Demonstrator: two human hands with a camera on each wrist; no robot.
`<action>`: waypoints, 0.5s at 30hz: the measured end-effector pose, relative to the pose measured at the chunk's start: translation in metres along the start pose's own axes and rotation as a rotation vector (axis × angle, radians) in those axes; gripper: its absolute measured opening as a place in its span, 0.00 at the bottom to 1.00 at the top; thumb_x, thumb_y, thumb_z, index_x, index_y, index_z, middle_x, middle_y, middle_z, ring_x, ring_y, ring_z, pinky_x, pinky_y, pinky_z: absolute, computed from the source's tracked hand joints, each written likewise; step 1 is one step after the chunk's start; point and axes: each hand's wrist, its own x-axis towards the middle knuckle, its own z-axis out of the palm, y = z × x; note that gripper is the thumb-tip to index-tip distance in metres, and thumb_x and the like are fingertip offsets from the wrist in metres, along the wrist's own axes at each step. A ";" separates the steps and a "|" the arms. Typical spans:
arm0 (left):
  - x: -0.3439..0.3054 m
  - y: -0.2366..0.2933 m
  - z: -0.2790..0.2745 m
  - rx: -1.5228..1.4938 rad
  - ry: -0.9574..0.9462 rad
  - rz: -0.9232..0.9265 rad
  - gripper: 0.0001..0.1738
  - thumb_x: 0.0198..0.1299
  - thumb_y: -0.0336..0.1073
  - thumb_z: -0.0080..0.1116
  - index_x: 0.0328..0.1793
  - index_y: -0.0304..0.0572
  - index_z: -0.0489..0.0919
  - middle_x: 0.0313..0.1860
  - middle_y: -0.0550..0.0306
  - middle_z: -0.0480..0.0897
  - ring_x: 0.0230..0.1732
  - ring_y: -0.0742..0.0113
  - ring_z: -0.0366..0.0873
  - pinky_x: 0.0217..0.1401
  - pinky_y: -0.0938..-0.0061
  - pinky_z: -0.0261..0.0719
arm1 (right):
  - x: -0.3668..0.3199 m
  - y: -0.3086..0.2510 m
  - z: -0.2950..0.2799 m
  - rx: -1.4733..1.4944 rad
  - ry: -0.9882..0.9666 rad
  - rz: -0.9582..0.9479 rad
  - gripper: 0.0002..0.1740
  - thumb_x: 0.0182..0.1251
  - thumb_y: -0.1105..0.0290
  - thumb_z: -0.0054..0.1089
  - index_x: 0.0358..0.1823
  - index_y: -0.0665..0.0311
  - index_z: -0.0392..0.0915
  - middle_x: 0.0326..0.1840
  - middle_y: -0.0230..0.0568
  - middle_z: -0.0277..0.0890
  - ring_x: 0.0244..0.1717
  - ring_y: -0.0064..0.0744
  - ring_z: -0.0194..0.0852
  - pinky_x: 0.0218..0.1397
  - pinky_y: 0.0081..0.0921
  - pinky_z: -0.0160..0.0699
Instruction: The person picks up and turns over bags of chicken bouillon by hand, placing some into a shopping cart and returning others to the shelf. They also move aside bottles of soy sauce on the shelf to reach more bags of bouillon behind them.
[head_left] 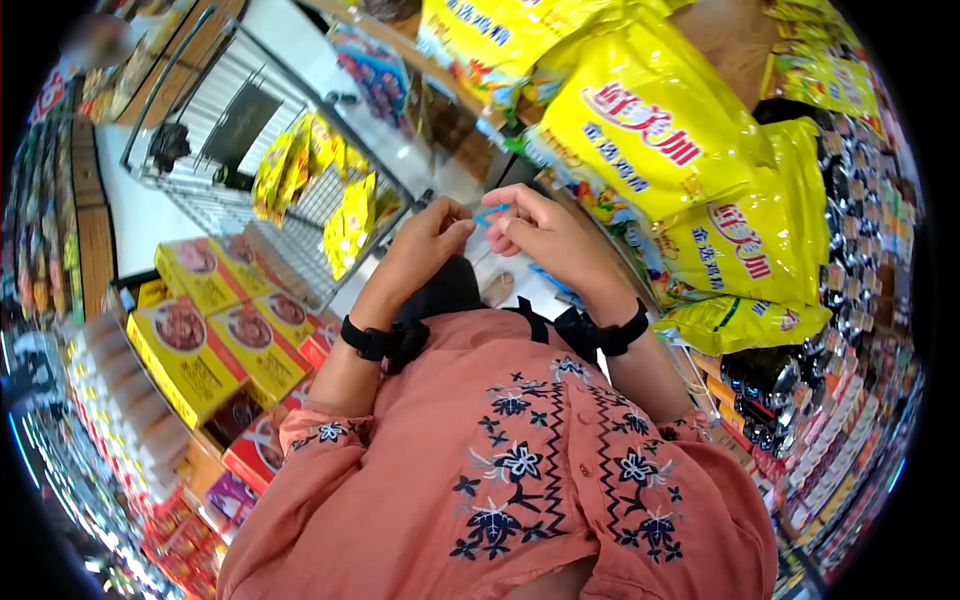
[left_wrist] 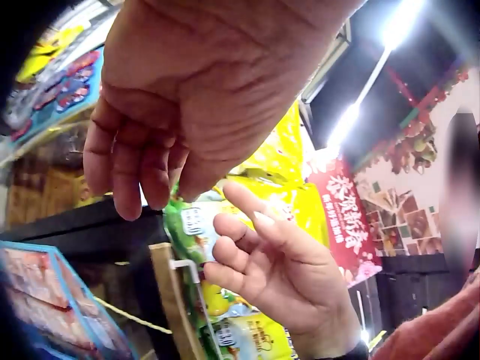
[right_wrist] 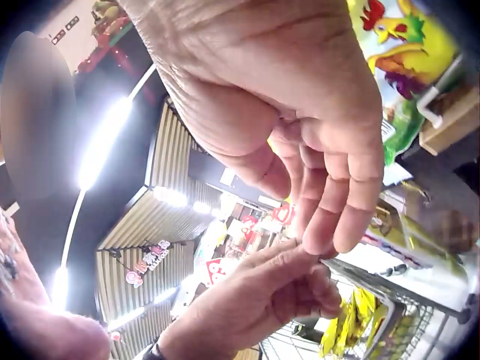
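In the head view my left hand [head_left: 432,240] and right hand [head_left: 548,238] are raised before the chest, fingertips facing each other. The left wrist view shows the left hand [left_wrist: 202,90] from close by, its fingers loosely bent downward with nothing visible in them. The right hand [left_wrist: 289,277] faces it there with relaxed, half-bent fingers and a bare palm. In the right wrist view the right hand's loosely curled fingers [right_wrist: 352,195] overlap the left hand [right_wrist: 255,300]. A small blue strip [head_left: 491,212] shows between the hands in the head view.
A metal shopping cart [head_left: 325,205] holding yellow packets [head_left: 350,225] stands ahead to the left. Large yellow bags [head_left: 650,120] are piled close on the right. Yellow-and-red boxes [head_left: 185,360] are stacked at the left. A blue-edged pack [left_wrist: 52,300] lies low in the left wrist view.
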 end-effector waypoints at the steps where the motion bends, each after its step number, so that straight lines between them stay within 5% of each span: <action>1: -0.009 -0.014 -0.003 -0.048 0.037 -0.062 0.15 0.73 0.42 0.57 0.51 0.36 0.78 0.35 0.60 0.81 0.34 0.74 0.80 0.39 0.78 0.79 | 0.002 0.008 0.003 -0.012 -0.038 0.027 0.19 0.73 0.68 0.51 0.60 0.69 0.74 0.41 0.39 0.81 0.40 0.25 0.81 0.46 0.25 0.83; 10: -0.026 -0.180 -0.117 -0.046 0.558 -0.350 0.18 0.70 0.45 0.57 0.47 0.34 0.81 0.30 0.56 0.84 0.30 0.71 0.83 0.32 0.74 0.80 | 0.018 0.035 0.026 -0.031 -0.116 0.168 0.19 0.74 0.66 0.52 0.59 0.69 0.75 0.45 0.43 0.82 0.41 0.28 0.84 0.45 0.24 0.83; 15: 0.007 -0.276 -0.150 0.329 0.501 -0.364 0.20 0.65 0.47 0.54 0.46 0.37 0.85 0.43 0.37 0.86 0.48 0.38 0.83 0.55 0.53 0.80 | 0.038 0.036 0.033 -0.005 -0.036 0.232 0.17 0.75 0.66 0.51 0.59 0.68 0.76 0.45 0.42 0.82 0.41 0.27 0.84 0.44 0.24 0.83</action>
